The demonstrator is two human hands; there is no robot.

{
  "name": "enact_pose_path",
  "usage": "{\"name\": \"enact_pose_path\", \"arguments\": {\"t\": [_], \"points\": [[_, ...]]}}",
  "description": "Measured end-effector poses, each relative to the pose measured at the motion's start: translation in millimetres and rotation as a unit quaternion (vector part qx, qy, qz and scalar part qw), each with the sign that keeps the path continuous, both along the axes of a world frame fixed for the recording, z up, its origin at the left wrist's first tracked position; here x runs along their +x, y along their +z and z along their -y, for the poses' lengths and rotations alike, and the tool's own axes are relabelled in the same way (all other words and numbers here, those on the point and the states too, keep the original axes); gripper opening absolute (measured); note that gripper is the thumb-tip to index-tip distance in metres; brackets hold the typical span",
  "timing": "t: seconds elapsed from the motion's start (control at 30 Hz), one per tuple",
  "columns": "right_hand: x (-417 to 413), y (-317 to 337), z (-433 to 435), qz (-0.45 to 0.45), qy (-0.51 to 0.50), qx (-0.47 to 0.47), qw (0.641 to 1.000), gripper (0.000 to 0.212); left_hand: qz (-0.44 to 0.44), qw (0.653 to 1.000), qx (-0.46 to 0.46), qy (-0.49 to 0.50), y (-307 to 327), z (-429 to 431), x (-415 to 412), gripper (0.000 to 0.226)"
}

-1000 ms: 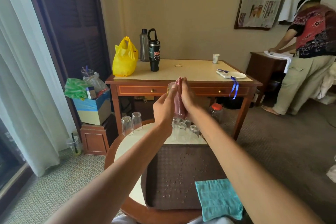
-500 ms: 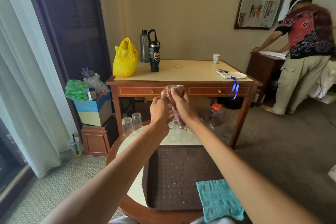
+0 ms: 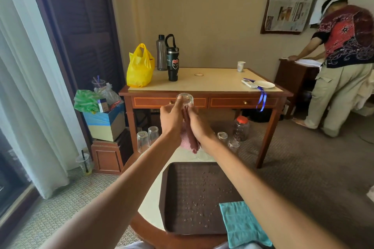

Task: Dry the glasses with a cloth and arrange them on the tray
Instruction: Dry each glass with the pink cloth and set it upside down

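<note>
The dark brown plastic tray shows open floor from rim to rim, beaded with water drops; only its near right corner is covered, by a folded teal cloth. It lies on a round cream-topped table, and upturned clear glasses stand past its far edge. Above them the left hand grips a clear glass tumbler in curled fingers. The right hand clasps a pink cloth against it (the cloth's tail hangs between the wrists). A wooden desk stands behind. The hands hide the tumbler's lower half.
</note>
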State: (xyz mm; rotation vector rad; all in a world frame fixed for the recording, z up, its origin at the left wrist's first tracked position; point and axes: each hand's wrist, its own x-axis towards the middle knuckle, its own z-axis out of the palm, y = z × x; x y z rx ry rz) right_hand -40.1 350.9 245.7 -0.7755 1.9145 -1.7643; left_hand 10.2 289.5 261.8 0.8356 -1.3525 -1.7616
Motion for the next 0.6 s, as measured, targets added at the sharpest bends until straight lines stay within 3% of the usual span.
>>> {"name": "enact_pose_path", "arguments": {"t": [0.13, 0.3, 0.4, 0.5, 0.6], "points": [[-2.6, 2.3, 6.9, -0.077, -0.045, -0.082, 0.993, 0.039, -0.017, 0.999, 0.033, -0.009, -4.8, -6.6, 2.9, 0.034], [-22.1, 27.1, 8.8, 0.018, -0.04, -0.094, 0.995, 0.046, 0.021, 0.997, 0.012, -0.071, -4.5, -24.1, 11.5, 0.045], [-38.8, 29.6, 11.7, 0.055, -0.12, -0.077, 0.988, 0.048, 0.058, 0.988, -0.033, -0.14, -5.1, -23.5, 15.9, 0.051], [-48.7, 25.5, 10.0, 0.178, -0.124, -0.078, 0.973, 0.053, 0.124, 0.963, -0.068, -0.229, -9.4, -20.9, 17.6, 0.048], [-55.0, 17.4, -1.1, 0.228, -0.116, -0.011, 0.967, 0.068, 0.173, 0.93, -0.033, -0.323, -7.6, -11.4, 22.0, 0.049]]}}
